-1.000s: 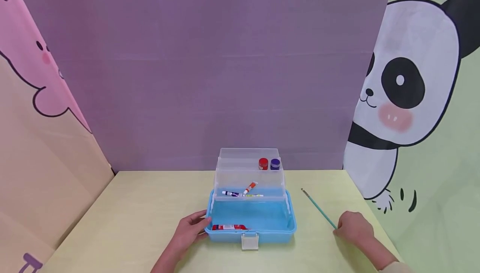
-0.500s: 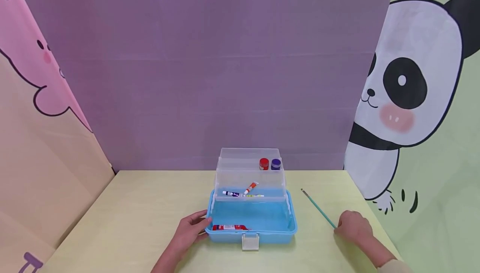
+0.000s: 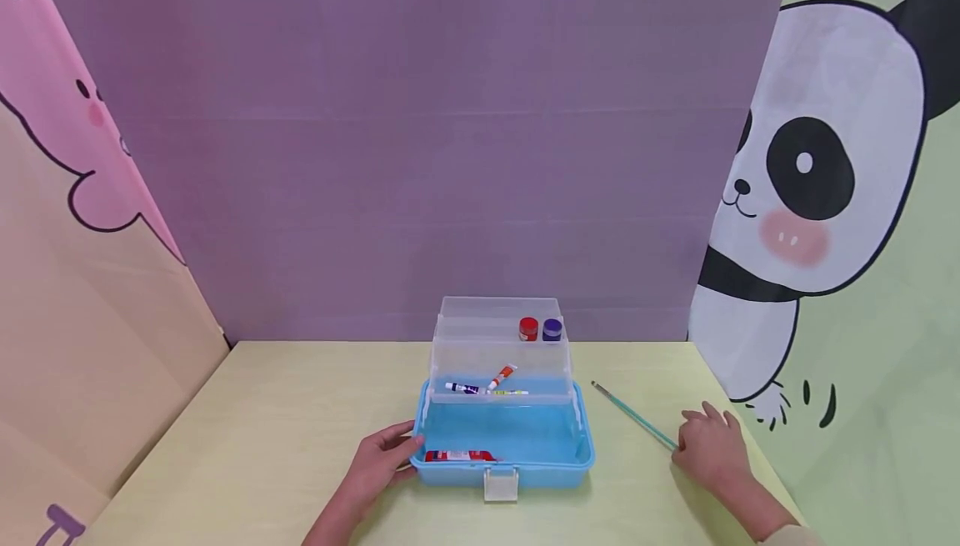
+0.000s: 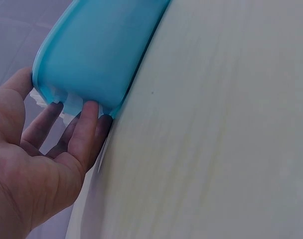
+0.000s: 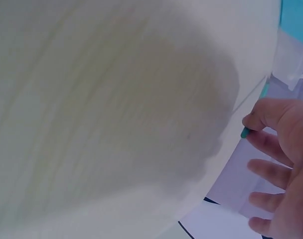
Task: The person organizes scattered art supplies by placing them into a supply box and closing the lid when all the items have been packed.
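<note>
While the left hand [image 3: 378, 461], low and left of centre, holds the near left corner of the blue box [image 3: 547, 477] between thumb and fingers, that box sits open at lower centre. A red tube [image 3: 457, 456] lies along its front wall; small tubes [image 3: 502, 376] show behind the clear tray [image 3: 543, 367], with a red jar [image 3: 528, 329] and purple jar [image 3: 552, 329] above. Right of the box slants the paintbrush [image 3: 633, 418], its near end pinched by the right hand's [image 3: 712, 450] thumb and forefinger at lower right, the other fingers spread. The step seems to be handling the brush beside a steadied box; the next move likely calls for a secure pinch on that thin handle.
</note>
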A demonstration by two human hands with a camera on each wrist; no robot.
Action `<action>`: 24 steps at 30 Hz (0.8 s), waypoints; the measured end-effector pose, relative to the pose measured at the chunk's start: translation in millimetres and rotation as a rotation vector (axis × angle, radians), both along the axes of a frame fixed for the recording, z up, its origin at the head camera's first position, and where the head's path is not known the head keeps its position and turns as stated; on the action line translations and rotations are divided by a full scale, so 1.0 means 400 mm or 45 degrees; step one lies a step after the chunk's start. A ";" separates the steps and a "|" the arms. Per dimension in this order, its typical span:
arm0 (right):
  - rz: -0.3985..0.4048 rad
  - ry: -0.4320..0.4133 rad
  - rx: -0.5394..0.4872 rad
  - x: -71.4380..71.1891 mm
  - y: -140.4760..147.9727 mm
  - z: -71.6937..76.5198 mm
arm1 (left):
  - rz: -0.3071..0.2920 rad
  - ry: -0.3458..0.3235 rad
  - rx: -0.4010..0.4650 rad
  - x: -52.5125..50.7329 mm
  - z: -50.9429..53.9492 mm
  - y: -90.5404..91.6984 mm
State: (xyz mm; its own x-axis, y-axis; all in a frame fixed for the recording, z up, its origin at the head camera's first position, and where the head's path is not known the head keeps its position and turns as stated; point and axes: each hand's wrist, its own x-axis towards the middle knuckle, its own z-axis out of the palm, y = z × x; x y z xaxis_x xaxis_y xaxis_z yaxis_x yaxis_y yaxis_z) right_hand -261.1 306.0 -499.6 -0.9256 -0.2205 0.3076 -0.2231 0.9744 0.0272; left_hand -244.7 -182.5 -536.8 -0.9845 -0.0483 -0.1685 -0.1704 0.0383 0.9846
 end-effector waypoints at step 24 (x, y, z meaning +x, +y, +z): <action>0.206 0.536 -0.037 -0.031 0.031 0.056 | -0.026 0.004 0.020 -0.001 -0.004 -0.002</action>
State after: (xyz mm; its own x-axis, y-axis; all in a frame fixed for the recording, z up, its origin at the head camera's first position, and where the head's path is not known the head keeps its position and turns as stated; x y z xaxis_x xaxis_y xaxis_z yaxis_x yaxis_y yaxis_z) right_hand -273.6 318.5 -477.3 -0.6729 -0.3379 0.6580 -0.3483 0.9295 0.1212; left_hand -245.3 -183.4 -538.6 -0.9857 -0.0253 -0.1663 -0.1670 0.0261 0.9856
